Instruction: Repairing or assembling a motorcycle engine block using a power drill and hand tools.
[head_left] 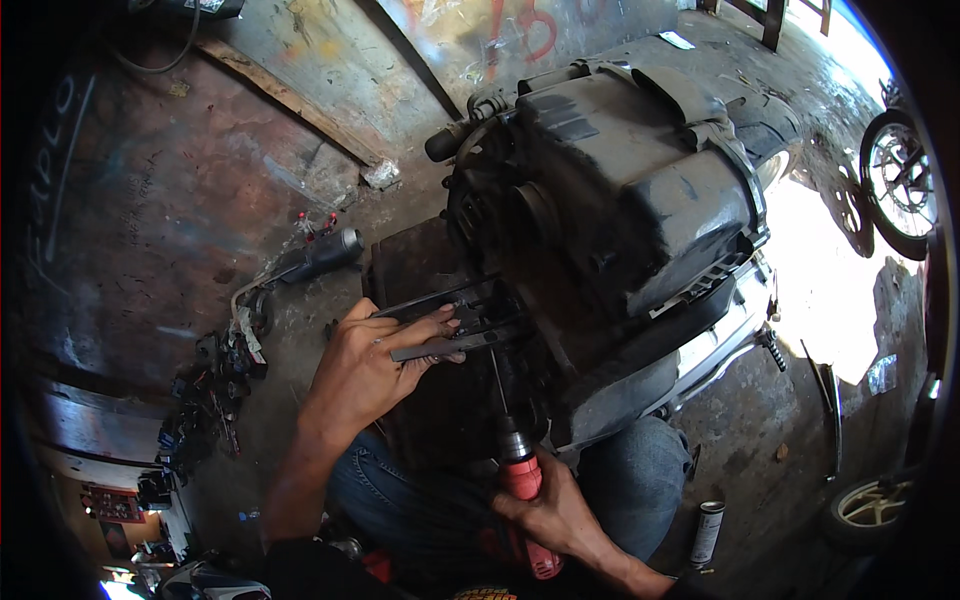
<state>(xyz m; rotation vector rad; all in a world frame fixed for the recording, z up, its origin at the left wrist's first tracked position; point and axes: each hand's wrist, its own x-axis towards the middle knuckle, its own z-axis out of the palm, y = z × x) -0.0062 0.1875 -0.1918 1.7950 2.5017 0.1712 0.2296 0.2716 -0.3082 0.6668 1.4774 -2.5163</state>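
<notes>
My left hand (365,375) is closed around a flat dark metal bar (425,350), pressed close to the black underside of a machine. A second thin dark bar (420,302) passes by the knuckles; whether the two are one piece I cannot tell. My right hand (560,505) grips a red power drill (522,478) with a silver chuck. From the chuck a long thin bit (498,385) reaches up toward the dark bars; its tip is lost in shadow. Beyond both hands lies the large dirty black and grey machine (640,190), which looks like part of a scooter.
A black canister-shaped part (325,257) and tangled parts (205,390) lie along the metal wall at left. On the right are a spray can (707,535), a loose wheel (870,510), and a standing wheel (900,185). My knee (635,480) is beside the machine.
</notes>
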